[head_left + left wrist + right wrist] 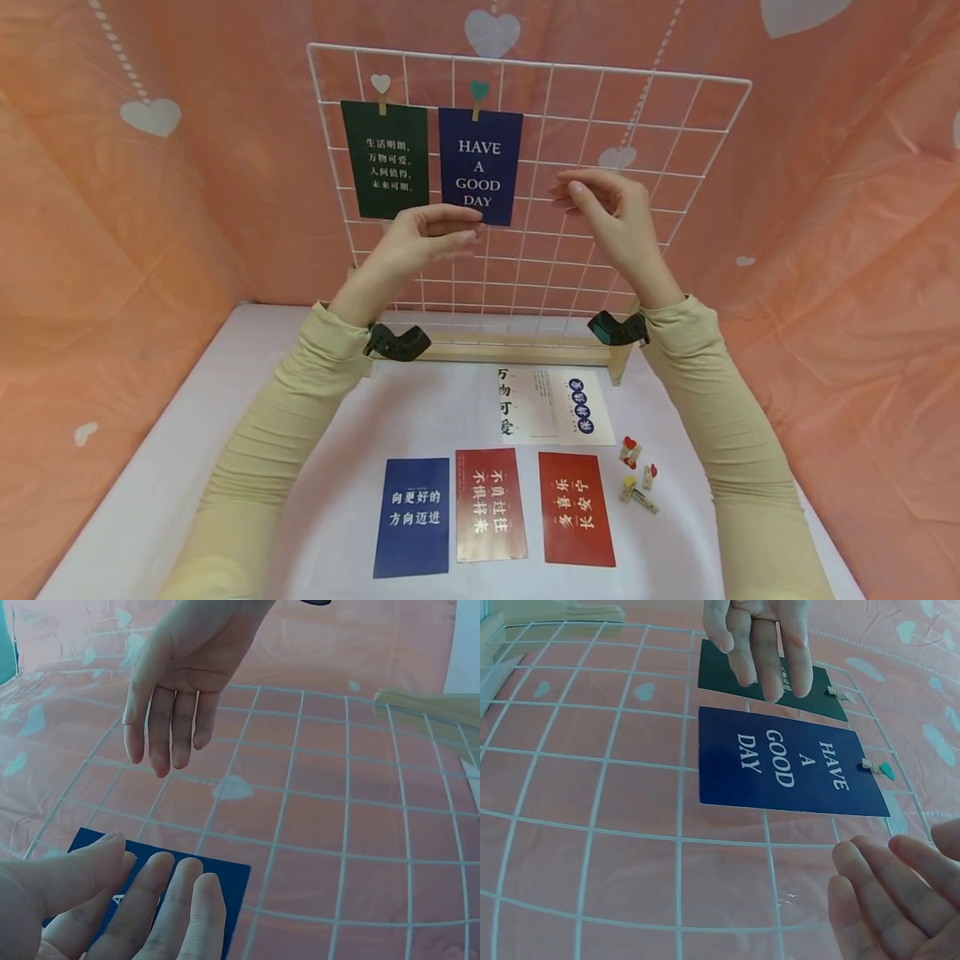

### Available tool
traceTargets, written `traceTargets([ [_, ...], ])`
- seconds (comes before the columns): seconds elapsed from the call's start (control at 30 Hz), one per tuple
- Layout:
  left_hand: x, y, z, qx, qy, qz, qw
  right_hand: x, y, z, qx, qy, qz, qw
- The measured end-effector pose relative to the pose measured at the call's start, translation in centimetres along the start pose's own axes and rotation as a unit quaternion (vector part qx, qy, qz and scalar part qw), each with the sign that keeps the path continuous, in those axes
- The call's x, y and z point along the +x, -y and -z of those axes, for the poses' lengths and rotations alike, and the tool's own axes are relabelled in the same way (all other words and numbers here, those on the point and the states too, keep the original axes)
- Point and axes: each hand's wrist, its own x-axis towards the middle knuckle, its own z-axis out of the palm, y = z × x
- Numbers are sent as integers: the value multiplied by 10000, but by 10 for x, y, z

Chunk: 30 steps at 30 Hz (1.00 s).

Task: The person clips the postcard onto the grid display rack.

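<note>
A dark blue card (pixel 480 162) reading "HAVE A GOOD DAY" hangs on a white wire grid (pixel 570 154), held by a clothespin with a teal heart (pixel 479 93). To its left hangs a dark green card (pixel 388 158) under a clothespin with a white heart (pixel 381 87). My left hand (pixel 431 233) is at the blue card's lower edge, its fingers loosely extended and overlapping the card in the head view. Off to the card's right, my right hand (pixel 607 204) is raised before the grid with relaxed fingers and nothing in them.
On the white table lie a blue card (pixel 412 533), two red cards (pixel 491 492) and white printed cards (pixel 555 408). Several small clothespins (pixel 633 479) with hearts lie at the right. A wooden base (pixel 517 352) supports the grid; a pink heart-patterned curtain (pixel 225 167) surrounds the table.
</note>
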Motion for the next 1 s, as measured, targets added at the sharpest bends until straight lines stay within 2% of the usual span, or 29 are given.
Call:
traceTargets([
  [0.17, -3, 11, -3, -155, 166, 54, 9997, -7, -22, 5, 174, 135, -30, 9998],
  [0.47, -8, 33, -7, -297, 272, 268, 9988, -36, -18, 4, 218, 260, -190, 9992],
  [0.63, -12, 48, -9, -378, 381, 345, 9980, -45, -41, 8, 408, 253, -328, 9983],
  [1.0, -16, 85, -14, -588, 476, 756, 9943, -78, -69, 9, 54, 538, -631, 9965],
])
